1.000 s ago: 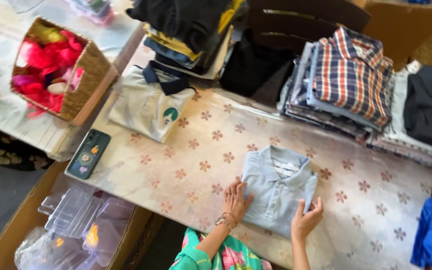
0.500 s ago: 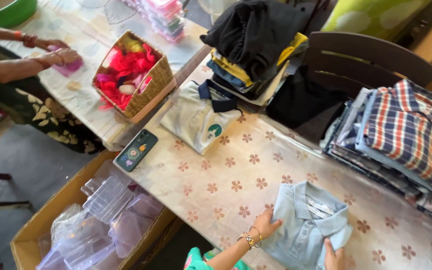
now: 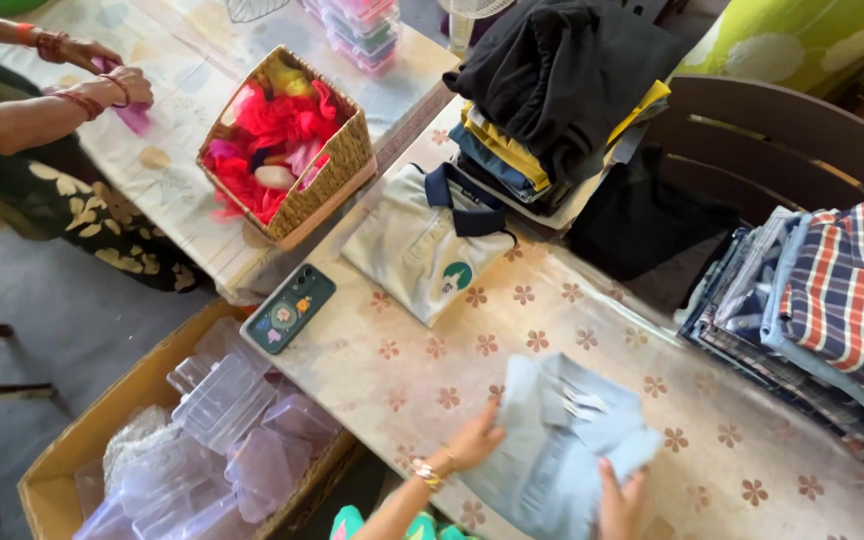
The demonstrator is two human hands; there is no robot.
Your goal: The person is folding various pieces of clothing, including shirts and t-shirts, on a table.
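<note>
Cream cloth printed with small rust flowers covered the table (image 3: 432, 370); near its front edge the folded light-blue polo shirt (image 3: 562, 450) was gripped by the left hand (image 3: 474, 442) at one side and the right hand (image 3: 620, 500) at the other; a cream polo (image 3: 422, 250), a phone (image 3: 288, 308) and a plaid shirt stack (image 3: 832, 310) lay around; below stood a cardboard box of clear containers (image 3: 192, 430); another person's hands (image 3: 102, 80) worked beside a wicker basket (image 3: 287, 145).

wicker basket (image 3: 327, 185), phone (image 3: 289, 308) — shirt stacks (image 3: 832, 300)
</note>
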